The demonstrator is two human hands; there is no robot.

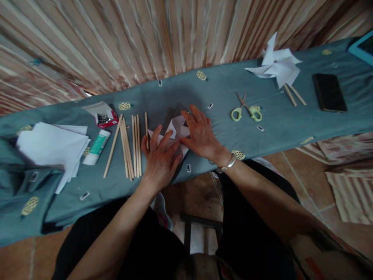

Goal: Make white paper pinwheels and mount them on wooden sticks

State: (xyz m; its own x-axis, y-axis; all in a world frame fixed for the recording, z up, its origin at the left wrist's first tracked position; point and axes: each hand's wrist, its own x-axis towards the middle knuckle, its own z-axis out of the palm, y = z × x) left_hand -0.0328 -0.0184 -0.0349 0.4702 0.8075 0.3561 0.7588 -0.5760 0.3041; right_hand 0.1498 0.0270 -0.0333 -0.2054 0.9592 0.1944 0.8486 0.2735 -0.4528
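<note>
A folded white paper pinwheel (175, 127) lies on the cloth-covered table, partly hidden by my hands. My left hand (160, 161) rests over its near left side, fingers spread and touching the paper. At the right side, my right hand (201, 134) has the paper between its thumb and index finger. Close to my left fingertips lies a single wooden stick (146, 120). More wooden sticks (136, 146) are grouped to the left. Whether a pin sits in the paper's middle, I cannot tell.
Leftward are a glue stick (97, 147), a red box of small metal pieces (107, 118) and white paper sheets (52, 146). To the right lie green-handled scissors (244, 109), white pinwheels with sticks (276, 64), a phone (329, 92) and a blue-edged device (363, 48). A curtain (175, 35) hangs behind.
</note>
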